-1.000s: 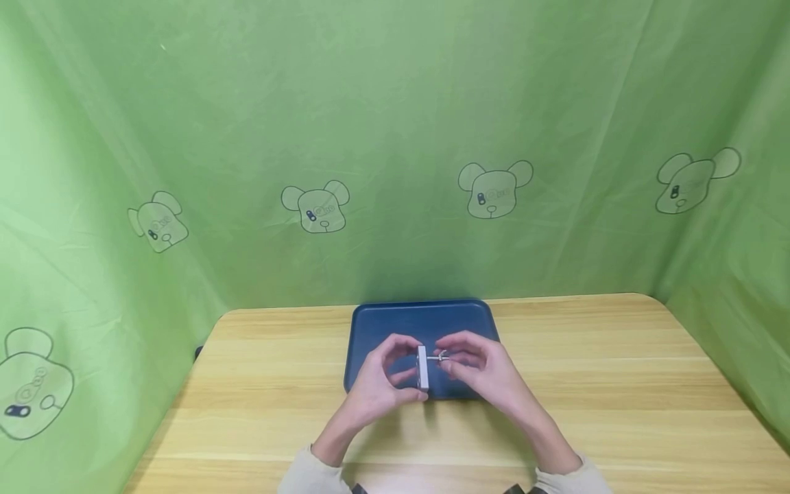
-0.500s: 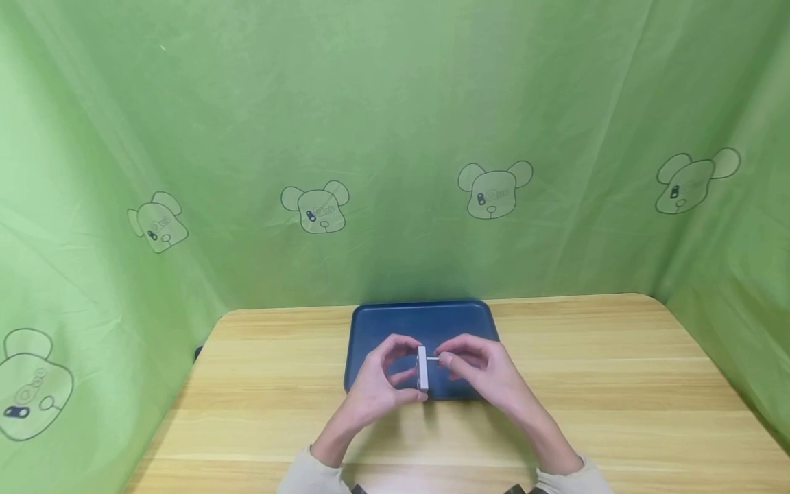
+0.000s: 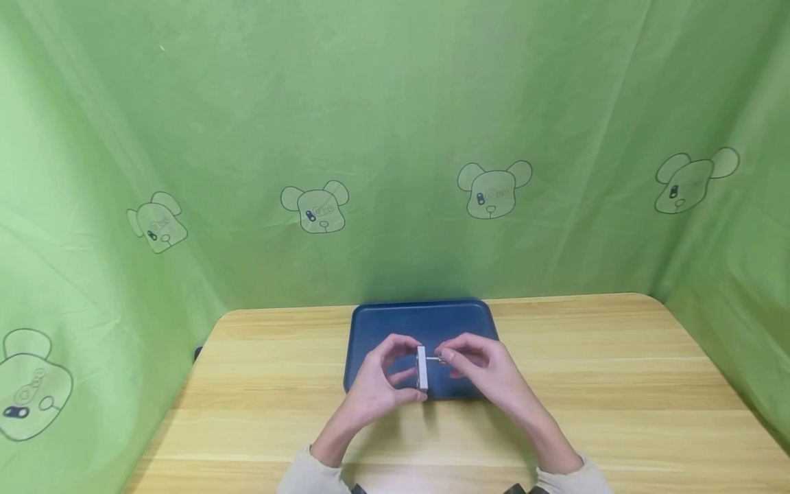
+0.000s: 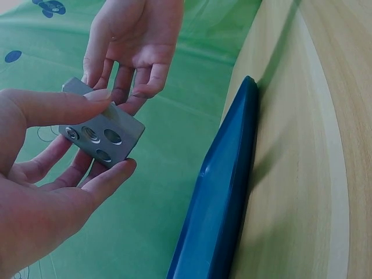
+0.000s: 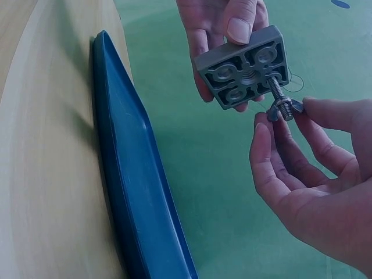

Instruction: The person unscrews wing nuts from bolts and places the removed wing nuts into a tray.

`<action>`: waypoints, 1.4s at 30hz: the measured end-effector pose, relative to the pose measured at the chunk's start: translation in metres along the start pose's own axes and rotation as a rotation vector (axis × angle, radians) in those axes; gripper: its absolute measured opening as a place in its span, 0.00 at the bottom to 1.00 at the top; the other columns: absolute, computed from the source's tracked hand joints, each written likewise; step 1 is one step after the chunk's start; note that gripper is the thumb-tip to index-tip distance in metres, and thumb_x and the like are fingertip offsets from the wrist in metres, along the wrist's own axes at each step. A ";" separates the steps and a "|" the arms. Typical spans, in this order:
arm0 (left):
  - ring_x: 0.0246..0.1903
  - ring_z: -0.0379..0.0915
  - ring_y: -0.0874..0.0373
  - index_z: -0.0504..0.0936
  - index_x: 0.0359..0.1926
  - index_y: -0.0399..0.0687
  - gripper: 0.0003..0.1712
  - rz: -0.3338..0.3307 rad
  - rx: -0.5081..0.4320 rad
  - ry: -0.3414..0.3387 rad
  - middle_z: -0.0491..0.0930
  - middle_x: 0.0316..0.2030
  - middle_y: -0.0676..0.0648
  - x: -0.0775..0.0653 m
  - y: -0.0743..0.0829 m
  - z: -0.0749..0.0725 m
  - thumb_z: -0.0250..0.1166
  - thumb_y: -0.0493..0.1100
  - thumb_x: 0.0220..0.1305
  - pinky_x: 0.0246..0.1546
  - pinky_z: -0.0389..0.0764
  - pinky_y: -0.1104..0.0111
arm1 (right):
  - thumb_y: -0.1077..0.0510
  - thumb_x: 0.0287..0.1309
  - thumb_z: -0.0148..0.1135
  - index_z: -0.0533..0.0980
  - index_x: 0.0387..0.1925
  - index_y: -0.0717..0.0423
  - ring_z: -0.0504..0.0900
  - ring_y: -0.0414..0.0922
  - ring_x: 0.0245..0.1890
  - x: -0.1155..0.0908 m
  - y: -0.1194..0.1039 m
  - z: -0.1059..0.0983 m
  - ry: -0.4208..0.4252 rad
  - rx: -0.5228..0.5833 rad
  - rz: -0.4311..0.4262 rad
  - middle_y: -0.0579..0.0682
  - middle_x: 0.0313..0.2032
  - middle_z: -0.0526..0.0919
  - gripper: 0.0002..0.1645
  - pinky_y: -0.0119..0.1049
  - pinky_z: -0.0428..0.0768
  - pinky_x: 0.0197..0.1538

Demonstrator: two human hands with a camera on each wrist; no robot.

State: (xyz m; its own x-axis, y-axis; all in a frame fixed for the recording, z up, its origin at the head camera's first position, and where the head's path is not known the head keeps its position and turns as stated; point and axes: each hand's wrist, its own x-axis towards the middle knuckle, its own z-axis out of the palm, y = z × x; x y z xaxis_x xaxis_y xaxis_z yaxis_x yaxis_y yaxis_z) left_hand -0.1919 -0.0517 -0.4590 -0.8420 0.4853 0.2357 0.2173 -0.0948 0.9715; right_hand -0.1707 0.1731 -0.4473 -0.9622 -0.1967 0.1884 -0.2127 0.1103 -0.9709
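Observation:
My left hand (image 3: 379, 381) grips a small grey rectangular block (image 4: 104, 136) by its edges, upright above the tray. Round holes show on one face in the left wrist view; the ribbed, hollowed face (image 5: 241, 75) shows in the right wrist view. A threaded bolt (image 5: 276, 87) sticks out of that face towards my right hand (image 3: 490, 367). Near the bolt's free end sits a wing nut (image 5: 282, 103), its wings spread either side. My right thumb and fingertips pinch the wing nut, the thumb at one wing and the fingers at the other.
Below and behind the hands, a dark blue tray (image 3: 426, 315) lies on the light wood table (image 3: 586, 363). Green cloth (image 3: 395, 137) printed with bear heads hangs around the table's back and sides.
The right thumb and fingers, loosely spread around the wing nut a second ago, have closed in on it and shifted. The left hand and the block have stayed in place.

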 end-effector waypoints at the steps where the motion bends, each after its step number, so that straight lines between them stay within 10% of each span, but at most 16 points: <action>1: 0.62 0.72 0.47 0.75 0.58 0.38 0.41 0.000 0.001 0.000 0.75 0.57 0.41 0.000 0.000 0.000 0.70 0.15 0.38 0.62 0.82 0.60 | 0.59 0.69 0.64 0.82 0.47 0.65 0.86 0.61 0.48 0.000 0.000 0.000 0.000 0.002 -0.002 0.63 0.47 0.85 0.12 0.42 0.91 0.48; 16: 0.62 0.72 0.46 0.75 0.58 0.38 0.41 0.002 0.001 -0.004 0.72 0.60 0.30 0.000 -0.001 -0.001 0.70 0.14 0.38 0.62 0.82 0.61 | 0.62 0.64 0.68 0.82 0.47 0.64 0.85 0.57 0.50 -0.001 0.000 0.000 -0.003 0.006 -0.048 0.64 0.48 0.84 0.12 0.42 0.90 0.49; 42: 0.62 0.72 0.44 0.75 0.58 0.38 0.42 0.005 -0.001 0.004 0.75 0.57 0.40 0.000 0.001 0.000 0.70 0.14 0.38 0.62 0.82 0.59 | 0.69 0.62 0.67 0.77 0.55 0.69 0.85 0.62 0.51 0.000 0.005 0.000 -0.053 0.035 -0.018 0.66 0.52 0.82 0.20 0.46 0.89 0.53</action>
State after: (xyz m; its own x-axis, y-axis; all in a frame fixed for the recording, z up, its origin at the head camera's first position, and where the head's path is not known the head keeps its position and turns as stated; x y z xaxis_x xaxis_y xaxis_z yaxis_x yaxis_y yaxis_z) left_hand -0.1913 -0.0516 -0.4583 -0.8426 0.4816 0.2409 0.2211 -0.0984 0.9703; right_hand -0.1715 0.1739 -0.4523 -0.9477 -0.2500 0.1985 -0.2227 0.0721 -0.9722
